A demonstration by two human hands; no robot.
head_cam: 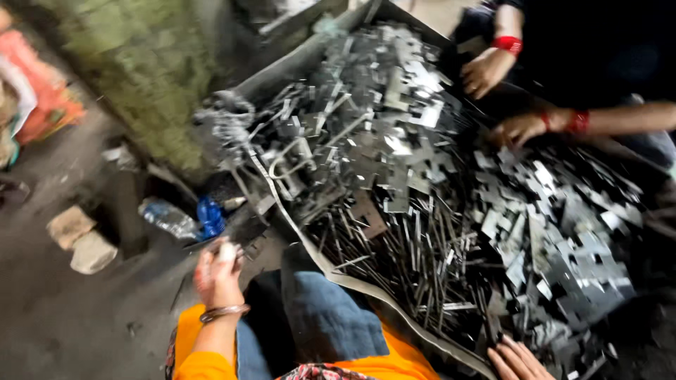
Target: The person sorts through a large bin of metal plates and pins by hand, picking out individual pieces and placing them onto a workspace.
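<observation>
Our left hand (217,276) pinches a small pale bit, right hand (516,360) fingers spread by the metal-plate heap (422,176), still mostly unsorted

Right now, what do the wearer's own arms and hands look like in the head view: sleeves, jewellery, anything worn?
Both hands are bare, with no gloves. The left hand has a thin silvery metal bangle at the wrist, and a bright orange sleeve starts further up the forearm. Only the fingers of the right hand show at the bottom edge, so anything worn on that wrist is out of view.
</observation>
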